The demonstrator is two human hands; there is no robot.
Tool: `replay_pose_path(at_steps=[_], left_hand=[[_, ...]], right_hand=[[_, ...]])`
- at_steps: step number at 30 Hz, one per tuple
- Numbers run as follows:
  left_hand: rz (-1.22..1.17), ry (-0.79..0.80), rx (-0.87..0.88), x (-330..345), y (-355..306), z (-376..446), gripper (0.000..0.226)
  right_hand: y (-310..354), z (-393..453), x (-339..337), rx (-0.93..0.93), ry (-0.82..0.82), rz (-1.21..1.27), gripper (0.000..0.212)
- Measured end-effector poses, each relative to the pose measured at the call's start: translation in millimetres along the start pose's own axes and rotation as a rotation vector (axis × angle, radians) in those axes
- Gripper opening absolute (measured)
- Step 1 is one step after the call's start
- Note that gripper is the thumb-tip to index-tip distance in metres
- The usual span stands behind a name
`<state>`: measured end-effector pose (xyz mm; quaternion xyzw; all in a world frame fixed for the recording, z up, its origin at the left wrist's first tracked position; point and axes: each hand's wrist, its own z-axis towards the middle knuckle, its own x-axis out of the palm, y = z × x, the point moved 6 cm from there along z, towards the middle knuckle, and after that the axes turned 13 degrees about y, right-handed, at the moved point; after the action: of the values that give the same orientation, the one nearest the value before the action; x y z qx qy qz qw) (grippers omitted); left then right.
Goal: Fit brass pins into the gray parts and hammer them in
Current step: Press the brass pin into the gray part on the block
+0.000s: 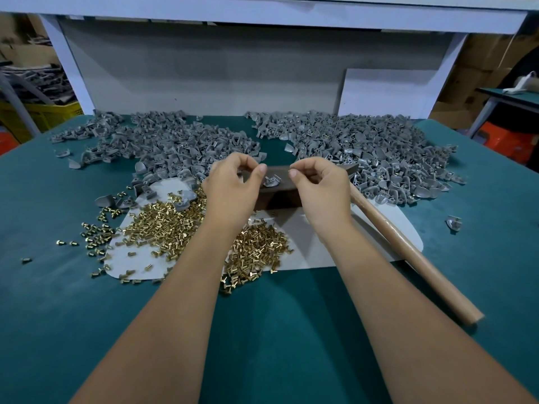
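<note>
A gray part (272, 182) with a short stub standing up from it lies on a dark brown block (280, 193) at the table's middle. My left hand (233, 186) hovers just left of it, fingers loosely curled, with nothing visible in them. My right hand (319, 186) hovers just right of it, thumb against the curled forefinger; whether it pinches a pin is hidden. Brass pins (163, 225) lie heaped on a white sheet (320, 246) under my forearms. The hammer's wooden handle (408, 252) runs from behind my right hand toward the front right.
Two big heaps of gray parts cover the back of the green table (87, 301), one on the left (175, 141) and one on the right (364, 147). Stray pins (96, 228) and a lone gray part (453, 223) lie around. A white board (388, 91) leans at the back.
</note>
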<state>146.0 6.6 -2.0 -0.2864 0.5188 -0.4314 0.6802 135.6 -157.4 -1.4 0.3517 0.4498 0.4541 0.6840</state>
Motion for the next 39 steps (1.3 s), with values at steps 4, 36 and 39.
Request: replay_pose_path(at_steps=[4, 36, 39], left_hand=[[-0.002, -0.028, -0.03, -8, 8, 5, 0.013], [0.141, 0.068, -0.038, 11, 14, 8, 0.006], [0.167, 0.06, -0.052, 11, 15, 8, 0.006]], right_hand=[[4, 0, 8, -0.05, 0.029, -0.178, 0.018], [10, 15, 24, 0.023, 0.131, -0.387, 0.016], [10, 15, 25, 0.012, 0.112, -0.438, 0.015]])
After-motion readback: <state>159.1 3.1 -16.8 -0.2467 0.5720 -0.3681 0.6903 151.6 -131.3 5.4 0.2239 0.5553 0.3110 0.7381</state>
